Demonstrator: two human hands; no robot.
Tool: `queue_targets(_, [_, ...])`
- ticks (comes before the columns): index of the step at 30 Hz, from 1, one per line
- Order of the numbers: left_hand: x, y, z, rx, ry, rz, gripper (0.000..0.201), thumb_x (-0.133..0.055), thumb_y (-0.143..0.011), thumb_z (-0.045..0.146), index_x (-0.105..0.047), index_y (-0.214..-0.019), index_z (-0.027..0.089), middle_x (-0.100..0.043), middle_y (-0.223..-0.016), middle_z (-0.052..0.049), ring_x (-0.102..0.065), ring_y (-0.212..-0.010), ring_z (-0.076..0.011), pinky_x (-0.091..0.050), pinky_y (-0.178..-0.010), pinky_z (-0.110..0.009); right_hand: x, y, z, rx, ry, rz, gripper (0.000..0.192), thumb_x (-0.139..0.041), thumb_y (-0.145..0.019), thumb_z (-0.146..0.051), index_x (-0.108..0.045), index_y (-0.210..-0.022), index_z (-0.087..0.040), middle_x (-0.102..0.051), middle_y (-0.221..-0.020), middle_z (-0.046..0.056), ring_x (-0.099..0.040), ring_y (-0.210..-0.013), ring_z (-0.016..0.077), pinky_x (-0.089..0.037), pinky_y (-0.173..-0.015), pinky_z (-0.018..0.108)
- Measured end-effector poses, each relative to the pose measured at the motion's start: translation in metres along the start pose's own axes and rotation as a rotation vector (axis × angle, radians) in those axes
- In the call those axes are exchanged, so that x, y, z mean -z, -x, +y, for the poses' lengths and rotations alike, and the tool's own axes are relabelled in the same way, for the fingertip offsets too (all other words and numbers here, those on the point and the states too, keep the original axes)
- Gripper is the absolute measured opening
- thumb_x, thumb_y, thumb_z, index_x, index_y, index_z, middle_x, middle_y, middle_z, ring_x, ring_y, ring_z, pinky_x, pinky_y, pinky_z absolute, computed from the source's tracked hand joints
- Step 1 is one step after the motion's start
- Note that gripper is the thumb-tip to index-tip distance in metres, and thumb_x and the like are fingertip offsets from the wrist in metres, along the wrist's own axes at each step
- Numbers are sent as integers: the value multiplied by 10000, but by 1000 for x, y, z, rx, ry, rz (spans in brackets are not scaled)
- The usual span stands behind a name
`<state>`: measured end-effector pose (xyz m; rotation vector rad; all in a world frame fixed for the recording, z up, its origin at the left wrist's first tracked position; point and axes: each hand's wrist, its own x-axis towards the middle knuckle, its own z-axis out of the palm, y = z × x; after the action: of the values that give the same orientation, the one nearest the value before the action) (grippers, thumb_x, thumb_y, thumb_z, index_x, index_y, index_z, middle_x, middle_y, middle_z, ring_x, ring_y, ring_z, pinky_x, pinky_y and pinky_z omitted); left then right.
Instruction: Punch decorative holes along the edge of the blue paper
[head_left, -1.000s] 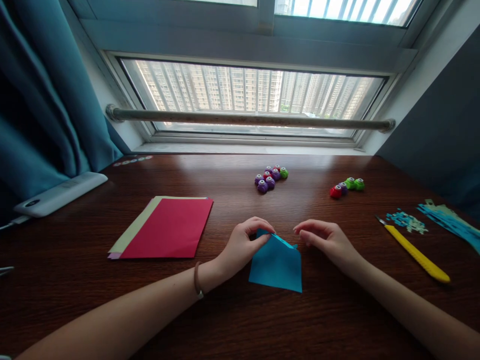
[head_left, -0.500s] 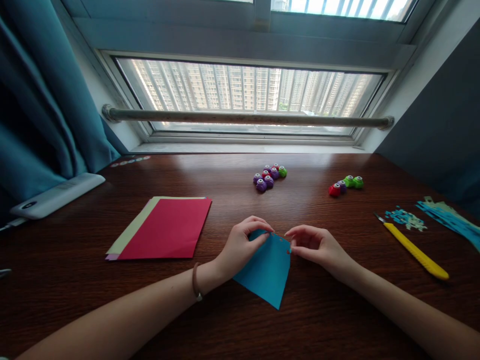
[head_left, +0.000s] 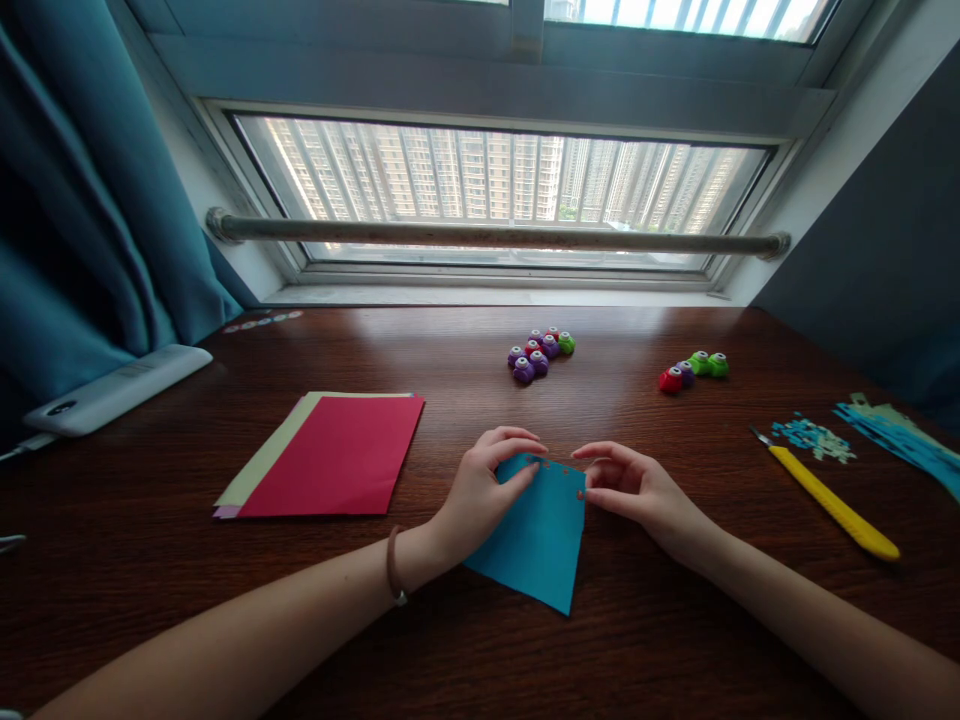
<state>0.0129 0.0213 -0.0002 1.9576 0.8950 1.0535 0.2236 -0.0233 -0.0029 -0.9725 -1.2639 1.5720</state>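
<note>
A square of blue paper [head_left: 531, 545] is between my hands, tilted above the table, with several small holes near its top edge. My left hand [head_left: 491, 485] grips its upper left part between thumb and fingers; a brown band circles that wrist. At the paper's upper right edge, my right hand [head_left: 622, 485] pinches with the thumb and a finger partly hidden behind it. The right index finger is raised, apart from the sheet.
Red paper [head_left: 334, 455] tops a stack at left. Small coloured craft punches with white tops [head_left: 538, 355] stand behind; more punches [head_left: 694, 370] are farther right. A yellow-handled craft knife [head_left: 832, 500], paper bits [head_left: 814, 437] and paper strips [head_left: 900, 435] lie right. A white phone-like device [head_left: 120, 390] is left.
The blue paper has turned slightly, its lower corner swinging to the right and its top edge showing more. Both hands keep nearly the same places.
</note>
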Motion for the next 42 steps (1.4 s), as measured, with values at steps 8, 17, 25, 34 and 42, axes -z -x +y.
queue_targets(8, [-6,21,9,-358,-157,-242,94,-484,-891,172,-571,-857,162,-535,-700,-11,-506,-625,-123,-405,-581,-221,-1,2,4,39,86,30,286,-681,-766,-191,-560,-1024,-166,-590,-763,-4,-520,-696,98,-398,-638,209])
queue_targets(17, [-6,20,5,-312,-136,-360,220,-464,-902,199,-534,-1110,183,-646,-803,-19,-597,-663,-129,-444,-612,-208,-9,7,2,58,290,-41,329,-656,-777,-189,-510,-1071,-175,-626,-766,8,-525,-631,111,-357,-550,222])
queue_targets(25, [-6,22,2,-484,-319,-331,252,-382,-942,184,-600,-819,153,-607,-662,-19,-562,-582,-123,-406,-531,-214,-12,8,0,93,401,-36,338,-651,-765,-193,-499,-1067,-166,-634,-745,10,-518,-607,122,-336,-531,240])
queue_targets(34, [0,19,13,-745,-506,-350,244,-364,-913,81,-559,-775,134,-535,-581,0,-493,-491,-121,-349,-467,-244,-18,11,4,90,483,65,268,-633,-742,-152,-532,-990,-169,-572,-657,-23,-488,-577,120,-350,-534,238])
queue_targets(42, [-1,22,15,-776,-505,-380,236,-347,-924,102,-579,-885,116,-568,-605,-19,-532,-528,-147,-391,-485,-265,0,4,9,28,291,260,248,-685,-738,-277,-554,-922,-175,-596,-740,4,-556,-708,150,-426,-631,252])
